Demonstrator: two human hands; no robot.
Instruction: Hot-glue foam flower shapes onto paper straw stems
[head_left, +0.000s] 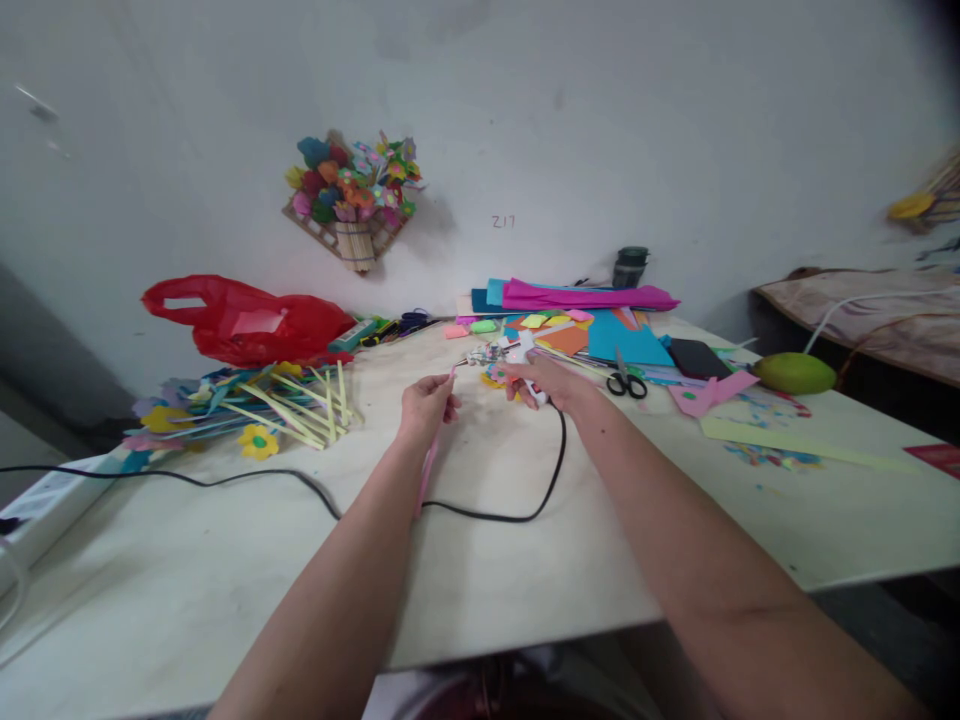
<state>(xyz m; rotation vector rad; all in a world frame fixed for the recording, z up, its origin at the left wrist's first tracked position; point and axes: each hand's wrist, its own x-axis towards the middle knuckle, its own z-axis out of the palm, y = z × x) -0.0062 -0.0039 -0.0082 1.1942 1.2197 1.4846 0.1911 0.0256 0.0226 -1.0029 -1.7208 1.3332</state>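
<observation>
My left hand (424,404) pinches a thin pink paper stem (429,468), which hangs down past my wrist. Its top end is at the nozzle of a white hot glue gun (522,348); whether they touch I cannot tell. Wrapped round the glue gun's handle is my right hand (553,378), and a black cord (561,452) runs from it in a curve across the table. A small pink and yellow flower (496,374) shows beside the fingers of my right hand, partly hidden; whether the hand also touches it I cannot tell.
Finished flowers with stems (259,441) lie at the left before a red plastic bag (255,325). Black-handled scissors (627,384), blue sheets (626,340), a dark phone (699,358) and a green mango (795,373) lie to the right. A white power strip (64,500) is at the left edge.
</observation>
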